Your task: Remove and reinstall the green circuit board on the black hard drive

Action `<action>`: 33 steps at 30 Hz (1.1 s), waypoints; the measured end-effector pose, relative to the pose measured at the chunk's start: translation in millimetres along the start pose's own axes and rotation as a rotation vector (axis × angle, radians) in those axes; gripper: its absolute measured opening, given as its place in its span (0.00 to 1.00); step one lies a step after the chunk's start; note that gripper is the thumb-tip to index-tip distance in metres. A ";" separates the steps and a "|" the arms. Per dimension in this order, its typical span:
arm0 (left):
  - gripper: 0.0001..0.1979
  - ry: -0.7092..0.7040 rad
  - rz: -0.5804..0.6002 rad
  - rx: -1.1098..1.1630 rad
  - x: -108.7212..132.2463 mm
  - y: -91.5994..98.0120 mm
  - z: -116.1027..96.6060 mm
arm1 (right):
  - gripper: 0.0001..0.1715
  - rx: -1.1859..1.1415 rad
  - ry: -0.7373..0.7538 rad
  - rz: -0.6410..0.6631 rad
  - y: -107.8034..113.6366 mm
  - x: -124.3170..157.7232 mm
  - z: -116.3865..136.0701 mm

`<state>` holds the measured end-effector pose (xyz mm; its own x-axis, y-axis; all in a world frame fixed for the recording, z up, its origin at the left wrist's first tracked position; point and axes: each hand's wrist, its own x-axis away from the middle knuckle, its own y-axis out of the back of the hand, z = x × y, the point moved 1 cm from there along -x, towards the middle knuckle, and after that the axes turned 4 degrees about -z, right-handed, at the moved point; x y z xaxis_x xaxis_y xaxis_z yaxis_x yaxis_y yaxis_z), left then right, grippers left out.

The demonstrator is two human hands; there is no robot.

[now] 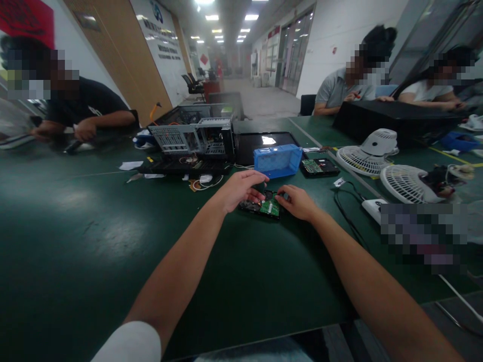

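A hard drive (269,207) with a green circuit board facing up lies on the green table in front of me. My left hand (247,190) is curled over its left part, thumb and fingers bent towards each other. Something dark shows between those fingers, too small to make out. At the drive's right edge, my right hand (296,200) has its thumb and index finger closed on the rim. Just behind the drive stands a blue plastic bin (278,162), tipped with its open side facing right. A second hard drive (320,167), board up, lies to the right of the bin.
An opened computer case (192,138) stands behind left, with a white cable (207,186) before it. To the right are white fan parts (368,153), a power strip (373,208) and a black case (396,120). People sit working at both sides.
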<state>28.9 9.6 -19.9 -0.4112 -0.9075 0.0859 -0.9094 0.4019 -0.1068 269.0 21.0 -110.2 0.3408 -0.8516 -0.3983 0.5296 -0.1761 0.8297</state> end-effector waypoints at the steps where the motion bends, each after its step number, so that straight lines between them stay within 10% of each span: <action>1: 0.10 0.005 -0.004 0.002 -0.1 -0.2 0.0 | 0.12 0.001 0.001 0.001 0.0 0.0 -0.1; 33: 0.11 0.054 0.012 0.091 -0.1 -2.0 2.2 | 0.12 0.020 0.033 -0.006 1.0 -0.7 -2.9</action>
<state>30.9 8.6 -21.9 -0.4269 -0.8939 0.1368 -0.8960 0.3977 -0.1974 271.5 22.9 -110.3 0.3637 -0.8337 -0.4156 0.5163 -0.1909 0.8349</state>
